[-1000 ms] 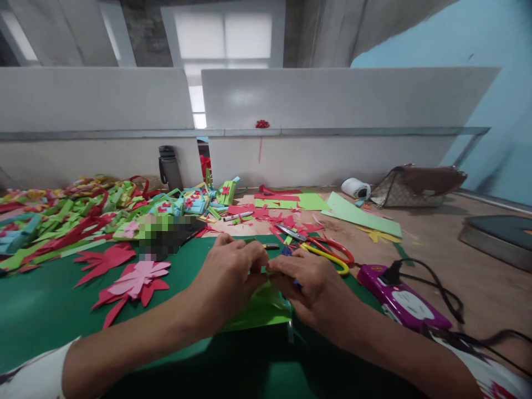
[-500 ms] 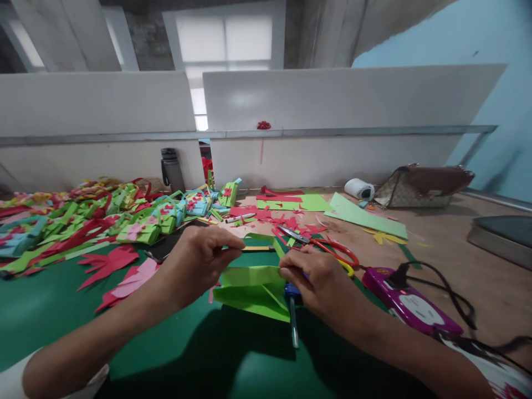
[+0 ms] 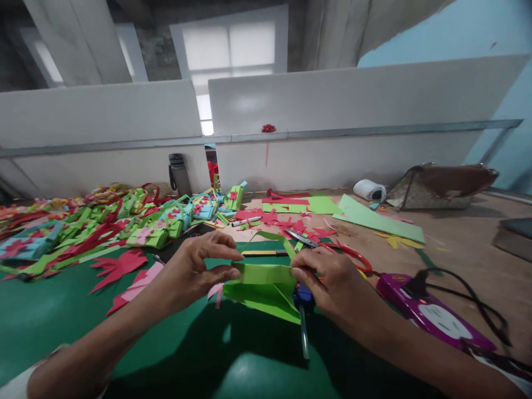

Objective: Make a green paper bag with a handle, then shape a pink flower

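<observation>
A folded bright green paper piece (image 3: 266, 293) with a thin green strip (image 3: 274, 235) looped above it is held over the green mat. My right hand (image 3: 332, 277) pinches its upper right corner, where the strip meets it. At the upper left edge, my left hand (image 3: 203, 260) has thumb and forefinger apart, the thumb tip touching or just beside the paper. A blue glue gun (image 3: 304, 296) with a clear glue stick lies beneath and beside my right hand. Behind the paper is a yellow and black craft knife (image 3: 264, 252).
Scissors (image 3: 301, 238) with red handles lie behind my right hand. A purple power strip (image 3: 434, 310) with a black cable is at right. Finished paper bags (image 3: 152, 230), red and pink cutouts (image 3: 118, 267) lie left. A bottle (image 3: 179, 174) and a handbag (image 3: 444, 185) stand at the back.
My left thumb and forefinger have parted and come down toward the paper's upper left edge. The strip now arches loosely above the paper. The view has shifted slightly left.
</observation>
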`<state>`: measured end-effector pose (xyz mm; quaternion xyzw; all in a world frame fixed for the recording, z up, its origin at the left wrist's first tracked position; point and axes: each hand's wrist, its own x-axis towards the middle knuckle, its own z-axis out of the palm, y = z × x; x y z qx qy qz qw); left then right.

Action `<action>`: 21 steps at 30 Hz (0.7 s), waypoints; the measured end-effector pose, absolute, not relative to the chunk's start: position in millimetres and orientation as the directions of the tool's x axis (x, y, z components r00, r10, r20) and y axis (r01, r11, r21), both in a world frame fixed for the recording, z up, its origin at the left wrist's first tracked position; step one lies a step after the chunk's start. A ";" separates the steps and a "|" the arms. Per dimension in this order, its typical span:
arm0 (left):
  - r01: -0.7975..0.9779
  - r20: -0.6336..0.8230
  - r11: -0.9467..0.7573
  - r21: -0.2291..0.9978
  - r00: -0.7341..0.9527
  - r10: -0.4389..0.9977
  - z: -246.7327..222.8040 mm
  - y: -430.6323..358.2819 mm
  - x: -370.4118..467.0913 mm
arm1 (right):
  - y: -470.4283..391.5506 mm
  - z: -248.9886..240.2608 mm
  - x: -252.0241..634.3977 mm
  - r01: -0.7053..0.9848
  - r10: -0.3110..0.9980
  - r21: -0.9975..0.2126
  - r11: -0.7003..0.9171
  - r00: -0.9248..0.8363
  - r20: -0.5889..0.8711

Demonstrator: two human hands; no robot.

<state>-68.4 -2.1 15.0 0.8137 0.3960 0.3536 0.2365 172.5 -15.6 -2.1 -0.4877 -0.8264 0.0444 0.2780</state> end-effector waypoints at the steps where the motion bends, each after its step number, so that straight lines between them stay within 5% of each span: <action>1: 0.482 0.380 -0.560 0.674 0.424 0.822 13.3 -2.3 -65.9 | -15.4 -3.0 172.3 0.775 0.826 -0.346 0.529 -0.376 0.420; 21: 0.558 0.381 -0.502 0.661 0.326 0.865 3.3 -7.2 -50.4 | -17.1 -1.9 171.3 0.755 0.779 -0.296 0.585 -0.422 0.465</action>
